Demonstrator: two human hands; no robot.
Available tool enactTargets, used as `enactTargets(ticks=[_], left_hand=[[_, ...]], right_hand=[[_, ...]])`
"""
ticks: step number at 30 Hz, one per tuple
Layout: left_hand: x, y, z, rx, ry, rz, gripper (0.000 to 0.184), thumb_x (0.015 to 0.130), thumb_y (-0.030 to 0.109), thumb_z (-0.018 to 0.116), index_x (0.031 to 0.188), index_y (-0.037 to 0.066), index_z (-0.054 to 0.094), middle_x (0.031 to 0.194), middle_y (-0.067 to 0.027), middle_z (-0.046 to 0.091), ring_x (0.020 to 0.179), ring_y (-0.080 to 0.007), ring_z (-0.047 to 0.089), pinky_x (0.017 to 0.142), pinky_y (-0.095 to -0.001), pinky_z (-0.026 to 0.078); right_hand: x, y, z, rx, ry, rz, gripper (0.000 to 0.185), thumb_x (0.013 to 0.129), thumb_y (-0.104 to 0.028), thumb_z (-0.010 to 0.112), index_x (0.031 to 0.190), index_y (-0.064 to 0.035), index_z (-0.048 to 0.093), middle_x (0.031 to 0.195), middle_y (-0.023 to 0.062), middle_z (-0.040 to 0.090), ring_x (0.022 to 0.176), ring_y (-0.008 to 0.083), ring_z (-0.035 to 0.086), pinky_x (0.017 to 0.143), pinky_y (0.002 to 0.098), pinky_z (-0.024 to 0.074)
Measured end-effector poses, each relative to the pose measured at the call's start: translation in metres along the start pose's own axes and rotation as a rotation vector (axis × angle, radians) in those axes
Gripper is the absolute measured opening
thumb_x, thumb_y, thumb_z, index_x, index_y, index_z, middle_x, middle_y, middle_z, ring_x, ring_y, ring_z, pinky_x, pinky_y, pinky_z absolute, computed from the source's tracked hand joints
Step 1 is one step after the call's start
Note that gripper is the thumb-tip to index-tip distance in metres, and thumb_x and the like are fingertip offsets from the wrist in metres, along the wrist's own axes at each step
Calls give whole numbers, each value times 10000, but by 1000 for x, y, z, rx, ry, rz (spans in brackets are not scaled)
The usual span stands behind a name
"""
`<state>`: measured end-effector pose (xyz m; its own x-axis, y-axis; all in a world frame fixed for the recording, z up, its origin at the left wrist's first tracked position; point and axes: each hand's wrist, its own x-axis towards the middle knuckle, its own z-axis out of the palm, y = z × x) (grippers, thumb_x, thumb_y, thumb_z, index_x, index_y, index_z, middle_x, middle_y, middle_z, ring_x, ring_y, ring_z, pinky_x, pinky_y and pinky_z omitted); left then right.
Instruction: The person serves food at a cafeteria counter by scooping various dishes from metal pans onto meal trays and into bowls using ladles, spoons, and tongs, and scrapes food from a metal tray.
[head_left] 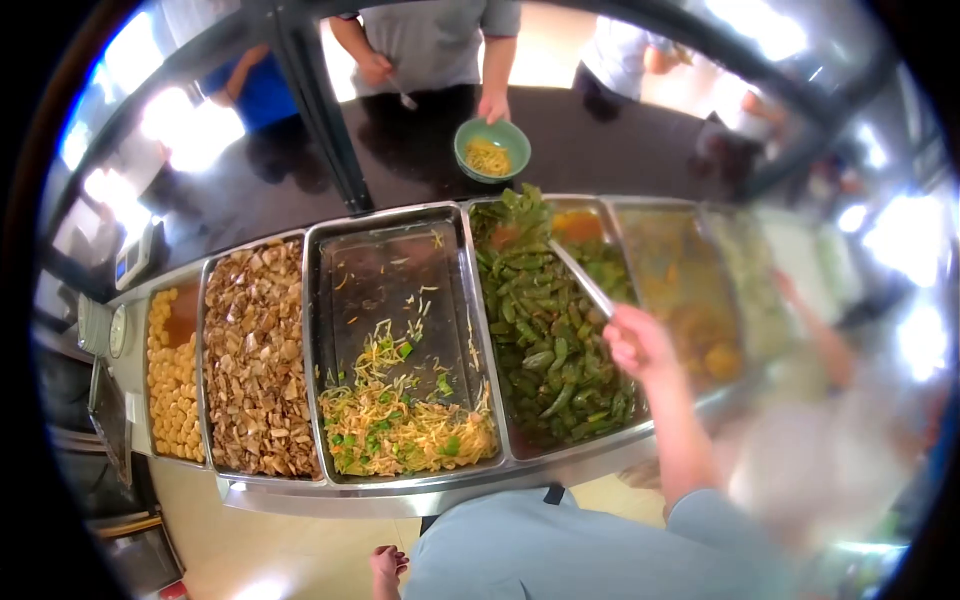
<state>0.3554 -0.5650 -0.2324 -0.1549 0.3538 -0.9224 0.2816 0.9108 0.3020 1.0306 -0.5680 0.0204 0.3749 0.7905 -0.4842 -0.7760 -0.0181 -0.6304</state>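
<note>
1. 9 o'clock: scale (pixel 134 258) on the counter. Just below, toward 8: tray of pale round pieces (pixel 172 385), orange liquid at its far end; tray of brown chopped pieces (pixel 262 365) directly to its right.
2. 8 o'clock: tray of shredded food (pixel 405 440), pale strands with green bits, heaped at the near end; scattered strands over the dark base beyond.
3. Between 6 and 7: left hand (pixel 388 562), low beside the blue-grey shirt (pixel 520 550), fingers curled in together.
4. 12 o'clock: green bowl (pixel 492 150), pale strands inside, held over the dark counter (pixel 640 145) by a person opposite.
5. 4 o'clock: green vegetables (pixel 560 370) in a metal tray; leafy clump (pixel 524 215) at 1, by the far rim, at the utensil's far end.
6. Between 3 and 4: right hand (pixel 640 345), fingers closed around the handle of the metal utensil (pixel 582 278), which slants up toward 1.
7. 3 o'clock: blurred tray (pixel 680 290), yellowish contents.
</note>
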Motion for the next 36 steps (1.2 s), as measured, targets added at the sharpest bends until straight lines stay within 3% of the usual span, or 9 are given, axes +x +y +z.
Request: enactTargets(ticks=[5, 9, 12, 14, 17, 24, 26, 31, 36], left_hand=[[8, 0, 3, 25, -20, -13, 198, 916, 68, 529, 1097, -13, 532, 756, -131, 629, 572, -235, 640, 433, -326, 469], [-15, 13, 7, 58, 10, 24, 140, 889, 69, 546, 910, -63, 585, 775, -159, 680, 662, -235, 676, 550, -345, 521], [8, -2, -4, 62, -26, 75, 181, 876, 73, 557, 826, -91, 613, 790, -175, 708, 718, -233, 695, 618, -350, 547], [71, -48, -31, 25, -138, 135, 188, 877, 79, 561, 847, -98, 616, 801, -180, 714, 742, -230, 695, 636, -342, 547], [6, -11, -3, -68, -57, -40, 187, 916, 70, 541, 1080, -19, 530, 746, -130, 614, 563, -225, 626, 417, -321, 446], [-22, -9, 6, -69, 55, -53, 180, 917, 97, 562, 1070, 5, 539, 740, -103, 610, 563, -197, 598, 439, -313, 446], [-26, -7, 4, -68, 52, -43, 180, 917, 111, 570, 1067, 14, 543, 735, -93, 610, 565, -190, 592, 448, -313, 445], [-66, 9, 0, 151, 70, -66, 181, 920, 120, 577, 1083, 44, 555, 748, -74, 623, 597, -174, 600, 480, -320, 456], [-69, 22, -29, 154, 82, -48, 181, 939, 126, 559, 1099, 43, 550, 793, -82, 637, 625, -182, 618, 513, -326, 488]], right_hand=[[19, -40, 35, -167, 15, -100, 332, 1014, -135, 499, 1305, 26, 500, 706, 67, 616, 443, 86, 499, 337, 215, 367], [81, -58, 57, -380, 65, -132, 339, 996, -125, 527, 1289, 45, 540, 667, 48, 593, 427, 78, 473, 341, 216, 326], [121, -48, 75, -858, 203, -247, 365, 980, -130, 540, 1288, 64, 559, 653, 38, 584, 422, 67, 456, 338, 223, 312], [139, -42, 65, -1272, 280, -424, 438, 899, -136, 605, 1317, -7, 578, 689, 83, 639, 537, 203, 595, 474, 346, 463], [142, -21, 56, -1709, 438, -710, 491, 826, -125, 642, 1315, -134, 605, 846, 129, 699, 801, 353, 677, 757, 453, 536], [106, 15, 24, -1517, 502, -990, 459, 873, -94, 647, 1329, -82, 591, 851, 79, 687, 654, 180, 634, 600, 326, 522], [82, 43, 27, -1300, 355, -959, 505, 862, -33, 659, 1348, 39, 542, 689, 30, 585, 526, 77, 503, 413, 212, 370], [16, 155, 55, -1045, 187, -650, 461, 846, -12, 652, 1296, 44, 569, 818, 96, 688, 640, 126, 624, 551, 267, 516], [-25, 248, 97, -910, 107, -403, 474, 842, -44, 681, 1302, -3, 574, 761, 71, 651, 643, 104, 580, 601, 283, 496]])
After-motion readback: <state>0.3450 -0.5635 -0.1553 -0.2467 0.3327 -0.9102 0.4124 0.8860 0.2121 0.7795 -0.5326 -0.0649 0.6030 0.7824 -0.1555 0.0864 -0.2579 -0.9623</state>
